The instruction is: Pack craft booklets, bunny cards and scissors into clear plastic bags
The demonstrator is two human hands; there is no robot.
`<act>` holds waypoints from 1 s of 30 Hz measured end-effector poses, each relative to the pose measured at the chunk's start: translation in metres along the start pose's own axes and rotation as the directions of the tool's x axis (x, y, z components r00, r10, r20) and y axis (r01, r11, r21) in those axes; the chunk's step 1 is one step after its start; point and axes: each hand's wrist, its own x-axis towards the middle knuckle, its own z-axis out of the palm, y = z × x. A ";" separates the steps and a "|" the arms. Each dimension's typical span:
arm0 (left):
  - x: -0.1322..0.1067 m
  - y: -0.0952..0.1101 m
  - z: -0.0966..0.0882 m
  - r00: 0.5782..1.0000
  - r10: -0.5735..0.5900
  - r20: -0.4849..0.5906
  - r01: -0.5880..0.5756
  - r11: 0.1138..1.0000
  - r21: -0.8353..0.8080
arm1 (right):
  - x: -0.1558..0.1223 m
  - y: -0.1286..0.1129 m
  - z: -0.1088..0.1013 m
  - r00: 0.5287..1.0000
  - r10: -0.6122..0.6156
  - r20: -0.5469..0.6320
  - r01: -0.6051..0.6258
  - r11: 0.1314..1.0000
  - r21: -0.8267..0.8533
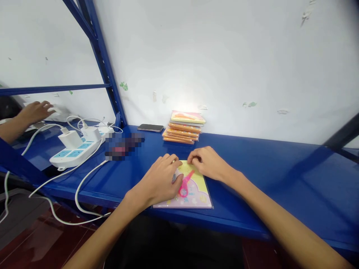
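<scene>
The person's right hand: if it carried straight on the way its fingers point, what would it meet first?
Probably the left hand. The right hand points leftward along the top edge of the yellow-and-pink booklet, toward the left hand's fingertips close by, though depth is hard to judge from this view.

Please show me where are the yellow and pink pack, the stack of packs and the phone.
yellow and pink pack (199,198): head view, on its lower right part.
stack of packs (182,129): head view, on its orange edges.
phone (150,127): head view, on its top face.
</scene>
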 end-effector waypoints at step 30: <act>0.003 -0.008 -0.001 0.998 -0.064 0.008 0.063 0.996 0.058 | 0.000 0.003 0.004 0.999 -0.042 -0.004 0.041 0.996 -0.074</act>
